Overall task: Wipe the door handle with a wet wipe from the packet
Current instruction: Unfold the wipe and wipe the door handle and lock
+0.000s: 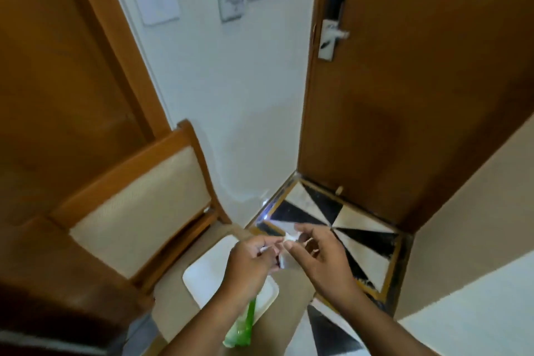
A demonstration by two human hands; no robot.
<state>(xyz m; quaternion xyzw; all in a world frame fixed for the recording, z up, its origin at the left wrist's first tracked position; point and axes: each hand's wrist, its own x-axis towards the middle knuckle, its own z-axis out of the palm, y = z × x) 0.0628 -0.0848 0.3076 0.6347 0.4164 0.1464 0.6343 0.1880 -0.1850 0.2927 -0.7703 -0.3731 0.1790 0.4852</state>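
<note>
Both hands meet low in the view, above the front edge of a chair seat. Left hand [254, 261] curled shut on the top of a green wet-wipe packet [241, 326] — the packet hangs down from the fist, its lower end past the wrist. Right hand [320, 254] just beside the left, thumb and forefinger pinched on a small white wet wipe [289, 261] at the packet's mouth; the other fingers spread loose. The wipe sits between the two hands, touching both; blur hides how far it stands out of the packet.

Door handle [336, 33] well apart from the hands, high on the brown door [404, 95] at upper right — a silver lever on a silver plate, dark lock panel above it.

Under the hands: a wooden chair [138, 199] with cream padded back and seat, and a white tray [208, 274] lying on the seat, near its front edge. Floor [361, 234] by the door is black and white triangles in a yellow border. White wall [231, 95] between two wood panels, switch plates high on it.
</note>
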